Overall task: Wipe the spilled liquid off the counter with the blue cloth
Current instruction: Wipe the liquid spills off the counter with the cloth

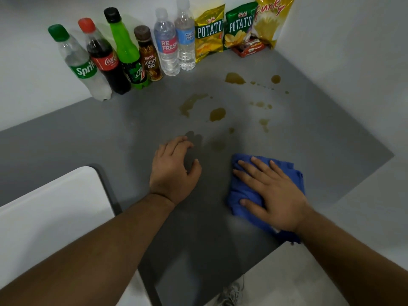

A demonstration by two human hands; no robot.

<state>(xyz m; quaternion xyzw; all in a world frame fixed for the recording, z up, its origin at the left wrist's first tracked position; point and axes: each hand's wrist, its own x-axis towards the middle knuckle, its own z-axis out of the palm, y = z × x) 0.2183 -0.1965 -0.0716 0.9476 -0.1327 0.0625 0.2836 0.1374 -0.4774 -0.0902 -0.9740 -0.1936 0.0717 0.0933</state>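
Head camera looks down on a dark grey matte counter [132, 133] where the right hand [273, 195] lies flat, fingers spread, pressing a crumpled blue cloth [240, 195] against the surface near the front edge; the open palm seems meant to put weight over as much fabric as possible, not to grip it. The left hand [174, 171] rests bare on the counter just beside it, fingers loosely curled and holding nothing, probably bracing the body while the other arm works. The brownish-yellow spilled liquid [217, 113] sits in scattered puddles and drops beyond both hands, with one faint smear just ahead of the cloth and the largest patches farther back toward the wall, so most of the wiping looks not yet done. A row of plastic drink bottles [123, 54] and a cluster of snack bags [209, 32] stand along the back, near the farthest puddles; sweeping there will need care not to knock them. A white rounded panel [50, 213] fills the left foreground, apart from the spill
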